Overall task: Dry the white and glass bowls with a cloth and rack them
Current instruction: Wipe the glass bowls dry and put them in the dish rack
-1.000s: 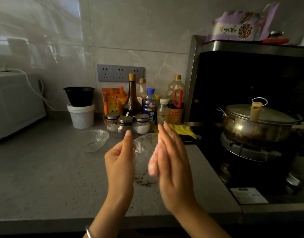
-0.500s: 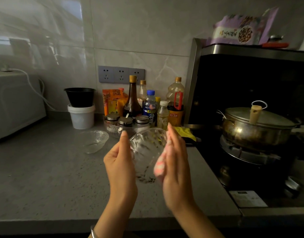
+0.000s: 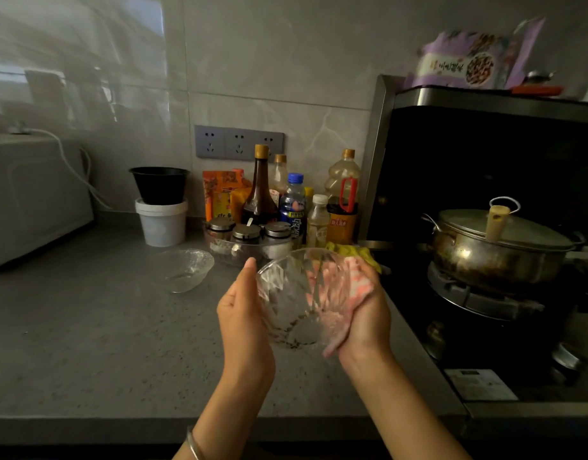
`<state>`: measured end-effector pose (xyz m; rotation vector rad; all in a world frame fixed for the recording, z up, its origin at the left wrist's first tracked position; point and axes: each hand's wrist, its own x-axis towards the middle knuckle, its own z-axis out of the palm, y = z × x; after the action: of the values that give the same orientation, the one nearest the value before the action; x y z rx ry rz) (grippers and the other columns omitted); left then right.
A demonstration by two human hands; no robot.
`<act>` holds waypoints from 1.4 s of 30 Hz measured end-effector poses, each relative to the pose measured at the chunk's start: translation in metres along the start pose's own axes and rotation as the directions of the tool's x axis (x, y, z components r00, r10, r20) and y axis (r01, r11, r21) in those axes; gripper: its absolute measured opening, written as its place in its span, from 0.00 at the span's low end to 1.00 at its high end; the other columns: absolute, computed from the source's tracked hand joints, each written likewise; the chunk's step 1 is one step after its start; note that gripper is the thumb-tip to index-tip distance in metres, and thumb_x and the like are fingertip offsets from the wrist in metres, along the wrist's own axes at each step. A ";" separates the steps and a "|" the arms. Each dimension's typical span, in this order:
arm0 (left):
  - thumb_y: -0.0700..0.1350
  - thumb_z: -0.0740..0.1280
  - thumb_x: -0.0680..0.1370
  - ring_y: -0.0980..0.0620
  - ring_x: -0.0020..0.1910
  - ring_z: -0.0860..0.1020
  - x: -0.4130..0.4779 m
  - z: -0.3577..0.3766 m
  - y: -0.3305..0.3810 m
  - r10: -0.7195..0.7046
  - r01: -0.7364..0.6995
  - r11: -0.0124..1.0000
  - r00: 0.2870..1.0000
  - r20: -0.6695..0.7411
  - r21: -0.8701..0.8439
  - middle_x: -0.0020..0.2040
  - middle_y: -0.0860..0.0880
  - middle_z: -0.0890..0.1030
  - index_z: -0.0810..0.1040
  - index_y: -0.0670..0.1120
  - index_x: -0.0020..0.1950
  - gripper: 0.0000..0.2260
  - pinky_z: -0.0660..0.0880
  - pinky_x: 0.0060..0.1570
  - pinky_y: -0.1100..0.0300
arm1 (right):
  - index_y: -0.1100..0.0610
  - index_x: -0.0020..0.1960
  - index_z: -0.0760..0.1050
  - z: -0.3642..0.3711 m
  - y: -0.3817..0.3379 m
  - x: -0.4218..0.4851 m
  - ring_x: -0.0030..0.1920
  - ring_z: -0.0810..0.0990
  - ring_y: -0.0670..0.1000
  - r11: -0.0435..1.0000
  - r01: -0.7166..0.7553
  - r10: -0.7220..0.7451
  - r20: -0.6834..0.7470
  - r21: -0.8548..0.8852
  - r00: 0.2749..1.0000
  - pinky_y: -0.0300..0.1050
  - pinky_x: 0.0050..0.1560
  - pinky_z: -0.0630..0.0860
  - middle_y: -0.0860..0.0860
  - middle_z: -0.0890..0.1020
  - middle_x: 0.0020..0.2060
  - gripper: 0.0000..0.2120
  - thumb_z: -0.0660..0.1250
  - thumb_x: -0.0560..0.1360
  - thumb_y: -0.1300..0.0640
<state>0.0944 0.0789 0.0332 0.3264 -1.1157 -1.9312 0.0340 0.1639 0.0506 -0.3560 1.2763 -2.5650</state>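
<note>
A clear cut-glass bowl (image 3: 299,303) is held up over the grey counter (image 3: 86,343), its opening tilted toward me. My left hand (image 3: 243,313) presses against the bowl's left side with its fingers fairly straight. My right hand (image 3: 365,313) cups a pink-and-white cloth (image 3: 357,287) against the bowl's right outer wall, fingers curled over the cloth's top edge. A second, smaller glass bowl (image 3: 184,268) stands upright on the counter to the left, apart from both hands.
Behind the bowl stand seasoning jars (image 3: 248,234) and several bottles (image 3: 261,190). A black bowl sits on a white tub (image 3: 161,224). A lidded metal pot (image 3: 498,250) is on the stove at right, a microwave (image 3: 30,200) at far left, a yellow rag (image 3: 352,252) by the stove.
The glass bowl has turned so its opening faces me more. My right hand went from flat to cupped, with the cloth now wrapped round the bowl's right side.
</note>
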 end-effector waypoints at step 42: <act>0.50 0.55 0.77 0.56 0.62 0.76 -0.003 -0.020 -0.016 0.218 -0.279 0.944 0.929 0.300 0.176 0.60 0.63 0.78 0.71 0.51 0.66 0.18 0.74 0.57 0.59 | 0.41 0.77 0.43 -0.013 -0.010 -0.063 0.72 0.43 0.31 -0.025 0.739 0.282 0.705 -0.673 0.651 0.31 0.71 0.41 0.33 0.46 0.75 0.31 0.51 0.78 0.35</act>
<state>0.0994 0.0737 0.0087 0.0231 -1.4812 -1.6640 0.0880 0.2004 0.0445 -1.8133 2.5292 -0.6304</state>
